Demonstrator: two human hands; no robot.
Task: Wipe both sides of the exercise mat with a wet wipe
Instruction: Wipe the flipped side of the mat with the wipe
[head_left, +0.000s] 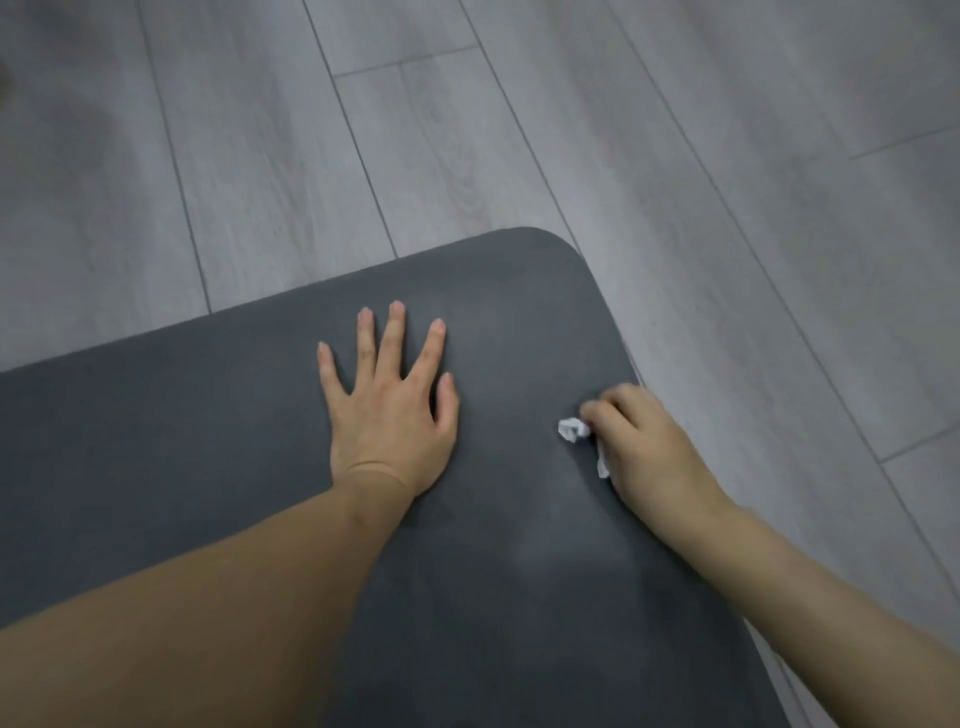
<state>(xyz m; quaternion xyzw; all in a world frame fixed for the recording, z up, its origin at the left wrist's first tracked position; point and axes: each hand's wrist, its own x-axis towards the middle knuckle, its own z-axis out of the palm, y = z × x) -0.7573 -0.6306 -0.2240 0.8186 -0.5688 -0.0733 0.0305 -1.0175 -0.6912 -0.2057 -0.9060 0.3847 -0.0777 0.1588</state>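
- Head view: one dark grey exercise mat (218, 467) lies flat on a grey plank floor (519, 130), with one rounded corner showing at the upper right.
- Two bare hands are on it. The left hand (389, 415) lies palm down with its five fingers straight and spread, holding nothing.
- The right hand (641, 441) is near the mat's right edge, its fingers curled round one crumpled white wet wipe (571, 429), which touches the mat.
- A paler, smeared patch shows on the mat between the two forearms.
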